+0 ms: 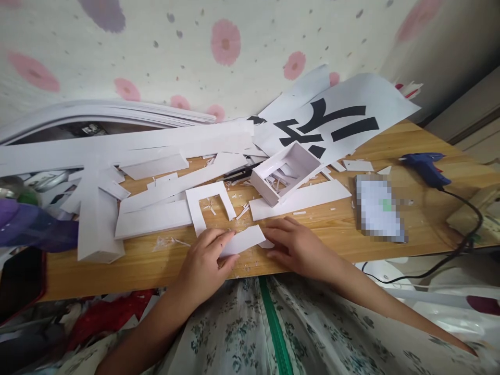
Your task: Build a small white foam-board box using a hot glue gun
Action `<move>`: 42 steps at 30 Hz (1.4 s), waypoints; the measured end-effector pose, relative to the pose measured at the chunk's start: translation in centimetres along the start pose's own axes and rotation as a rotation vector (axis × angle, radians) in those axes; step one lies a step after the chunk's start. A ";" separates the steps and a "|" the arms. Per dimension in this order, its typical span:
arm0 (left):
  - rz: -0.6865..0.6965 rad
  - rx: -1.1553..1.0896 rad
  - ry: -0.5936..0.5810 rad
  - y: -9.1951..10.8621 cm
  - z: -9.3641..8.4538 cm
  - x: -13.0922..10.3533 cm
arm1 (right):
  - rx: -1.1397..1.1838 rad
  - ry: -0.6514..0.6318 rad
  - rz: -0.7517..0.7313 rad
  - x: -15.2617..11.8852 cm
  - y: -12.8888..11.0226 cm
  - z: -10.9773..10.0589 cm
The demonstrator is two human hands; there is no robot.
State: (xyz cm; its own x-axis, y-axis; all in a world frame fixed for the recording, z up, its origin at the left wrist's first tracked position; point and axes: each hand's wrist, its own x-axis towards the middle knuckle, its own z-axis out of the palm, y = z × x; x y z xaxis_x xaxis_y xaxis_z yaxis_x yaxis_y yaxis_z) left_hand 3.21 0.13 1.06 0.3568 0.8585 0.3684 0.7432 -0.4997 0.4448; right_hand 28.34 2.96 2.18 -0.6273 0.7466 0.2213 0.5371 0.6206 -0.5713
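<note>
Between the thumb and fingers of my left hand (207, 263) is a white foam board piece (247, 239), tilted just above the wooden table. My right hand (299, 245) is close to the board's right end, its fingers and thumb closed around a small white scrap (267, 244), partly hidden by them. Behind my left hand lies a U-shaped white board cutout (203, 194). An open white box (287, 174) with thin offcuts inside rests tilted behind my right hand, against a long white strip (300, 200).
A blue glue gun (427, 166) with a black cord lies at the right, near a blurred phone-like object (378, 208). Printed paper with black characters (332, 120) leans at the back. A T-shaped white board structure (100, 208) and a purple object (37, 226) occupy the left.
</note>
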 end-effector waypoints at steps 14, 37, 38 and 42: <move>0.159 0.032 -0.302 0.7 -0.4 2.2 | -0.355 0.083 0.050 -1.3 1.3 -0.8; 0.165 -0.026 -0.348 3.3 1.2 1.6 | -0.314 -0.066 0.045 -0.6 1.7 -1.2; 0.175 -0.034 -0.324 3.1 1.3 1.6 | -0.317 -0.041 0.019 -0.6 1.8 -1.1; 0.181 -0.068 -0.269 2.3 1.6 1.7 | -0.287 -0.002 -0.089 -0.8 1.9 -1.1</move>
State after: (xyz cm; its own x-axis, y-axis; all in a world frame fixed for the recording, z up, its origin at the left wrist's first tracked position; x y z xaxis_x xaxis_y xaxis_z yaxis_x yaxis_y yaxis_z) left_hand 6.45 0.59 1.38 0.6233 0.7498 0.2218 0.6174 -0.6460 0.4489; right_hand 30.48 3.83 1.75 -0.6799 0.6862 0.2584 0.6176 0.7259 -0.3028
